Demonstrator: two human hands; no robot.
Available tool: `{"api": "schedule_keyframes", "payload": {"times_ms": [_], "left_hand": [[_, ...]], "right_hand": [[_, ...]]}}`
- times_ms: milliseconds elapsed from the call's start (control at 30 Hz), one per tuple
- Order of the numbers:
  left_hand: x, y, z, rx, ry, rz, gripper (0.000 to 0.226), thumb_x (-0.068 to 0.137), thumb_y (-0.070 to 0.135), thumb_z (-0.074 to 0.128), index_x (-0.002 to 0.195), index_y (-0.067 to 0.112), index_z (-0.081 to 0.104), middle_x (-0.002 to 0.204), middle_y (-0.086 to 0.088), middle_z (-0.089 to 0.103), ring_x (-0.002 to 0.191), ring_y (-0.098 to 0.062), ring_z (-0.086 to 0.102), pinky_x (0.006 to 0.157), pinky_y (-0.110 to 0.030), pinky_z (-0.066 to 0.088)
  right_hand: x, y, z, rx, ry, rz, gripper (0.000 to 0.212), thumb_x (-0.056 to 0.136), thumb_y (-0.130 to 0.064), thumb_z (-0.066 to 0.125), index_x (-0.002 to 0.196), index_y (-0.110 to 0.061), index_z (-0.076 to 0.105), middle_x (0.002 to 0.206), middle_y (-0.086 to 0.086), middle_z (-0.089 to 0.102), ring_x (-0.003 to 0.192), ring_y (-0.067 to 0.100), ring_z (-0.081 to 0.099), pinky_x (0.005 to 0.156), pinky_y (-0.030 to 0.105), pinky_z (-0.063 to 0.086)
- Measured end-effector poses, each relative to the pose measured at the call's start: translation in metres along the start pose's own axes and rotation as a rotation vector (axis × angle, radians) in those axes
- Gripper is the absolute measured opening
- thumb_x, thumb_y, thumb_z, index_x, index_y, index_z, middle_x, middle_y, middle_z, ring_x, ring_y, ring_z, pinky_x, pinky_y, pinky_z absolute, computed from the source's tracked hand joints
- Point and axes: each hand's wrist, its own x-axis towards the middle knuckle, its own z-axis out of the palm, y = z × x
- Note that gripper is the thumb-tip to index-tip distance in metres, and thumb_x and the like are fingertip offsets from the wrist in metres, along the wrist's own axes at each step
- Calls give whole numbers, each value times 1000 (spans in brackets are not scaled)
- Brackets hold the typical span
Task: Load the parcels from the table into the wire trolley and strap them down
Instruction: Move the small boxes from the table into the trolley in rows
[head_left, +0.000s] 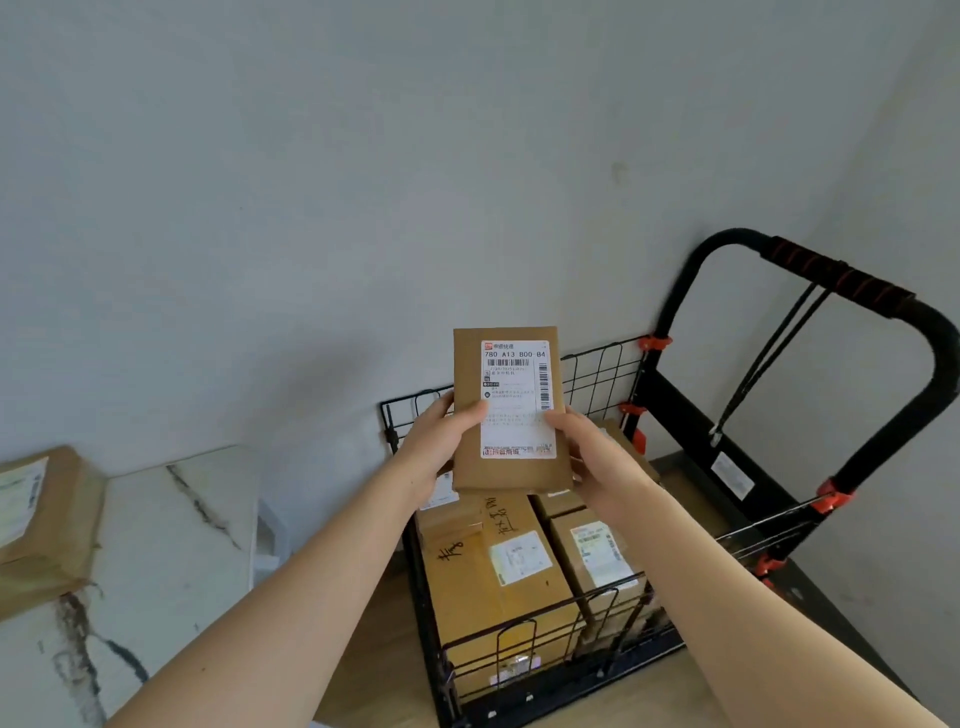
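I hold a small flat brown parcel (506, 473) with a white shipping label upright above the black wire trolley (602, 364). My left hand (441, 441) grips its left edge, thumb across the front. My right hand (592, 457) grips its right edge. Below, the trolley holds several cardboard boxes: a large one (483, 577) with handwriting and a label, and a smaller labelled one (602, 556) to its right. One more brown parcel (47, 519) lies on the marble table (156, 545) at the left.
The trolley's black push handle (841, 280) with red-striped grip rises at the right; black elastic cords (769, 358) hang from it. Red clips (831, 501) fasten the wire panels. A grey wall stands behind; wooden floor shows beside the trolley.
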Motion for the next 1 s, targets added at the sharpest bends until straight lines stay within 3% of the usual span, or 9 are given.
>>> {"api": "schedule_keyframes", "payload": {"times_ms": [67, 133, 300, 467, 533, 600, 700, 900, 1000], "left_hand": [[22, 4, 6, 1, -9, 2, 36, 92, 33, 56, 128, 30, 50, 108, 8, 65, 92, -6, 59, 73, -28, 45], [45, 5, 11, -7, -21, -17, 35, 93, 36, 54, 127, 30, 50, 108, 8, 64, 91, -6, 58, 81, -31, 44], [110, -10, 18, 58, 10, -72, 46, 94, 40, 50, 138, 26, 44, 122, 5, 63, 107, -16, 59, 97, -39, 45], [158, -39, 20, 190, 22, -138, 42, 98, 33, 44, 139, 23, 41, 128, 1, 58, 97, -10, 52, 80, -23, 42], [174, -57, 21, 236, 24, -170, 40, 98, 33, 43, 136, 21, 44, 128, 1, 57, 97, -10, 52, 77, -22, 43], [189, -77, 23, 255, 34, -208, 38, 98, 34, 44, 133, 21, 47, 127, 1, 57, 101, -12, 54, 85, -27, 46], [211, -106, 26, 333, 44, -254, 36, 97, 34, 46, 130, 19, 49, 126, 0, 57, 102, -13, 54, 91, -31, 46], [247, -152, 21, 526, 119, -329, 33, 96, 28, 49, 126, 14, 51, 123, -3, 57, 108, -20, 56, 85, -28, 46], [263, -173, 17, 717, 160, -381, 26, 95, 31, 49, 113, 13, 55, 114, -7, 58, 99, -21, 56, 85, -33, 49]], "right_hand": [[21, -6, -5, 8, 31, 1, 23, 90, -32, 59, 113, -36, 61, 109, -3, 69, 109, 19, 60, 95, 42, 49], [43, -14, -10, -7, 50, 20, 25, 91, -32, 59, 115, -38, 60, 110, -4, 69, 108, 19, 61, 99, 45, 46], [107, -17, -26, -66, 103, 88, 34, 92, -29, 59, 124, -38, 53, 110, -3, 69, 105, 19, 62, 99, 47, 46], [171, 13, -37, -106, 159, 214, 41, 93, -25, 57, 132, -34, 48, 111, -1, 67, 106, 21, 61, 99, 47, 47], [190, 28, -41, -154, 166, 269, 44, 93, -28, 56, 136, -33, 45, 114, 0, 66, 103, 19, 62, 90, 43, 51], [209, 41, -46, -211, 155, 314, 49, 93, -30, 56, 140, -33, 42, 117, 0, 65, 101, 17, 62, 83, 38, 52], [234, 57, -53, -251, 157, 383, 50, 93, -30, 56, 141, -33, 41, 125, 0, 61, 111, 20, 58, 94, 41, 47], [278, 85, -55, -251, 100, 548, 41, 97, -27, 50, 137, -34, 44, 105, -6, 63, 87, 10, 57, 62, 29, 43], [299, 106, -52, -256, 53, 605, 43, 98, -24, 49, 139, -33, 43, 114, -4, 62, 88, 9, 56, 61, 28, 43]]}}
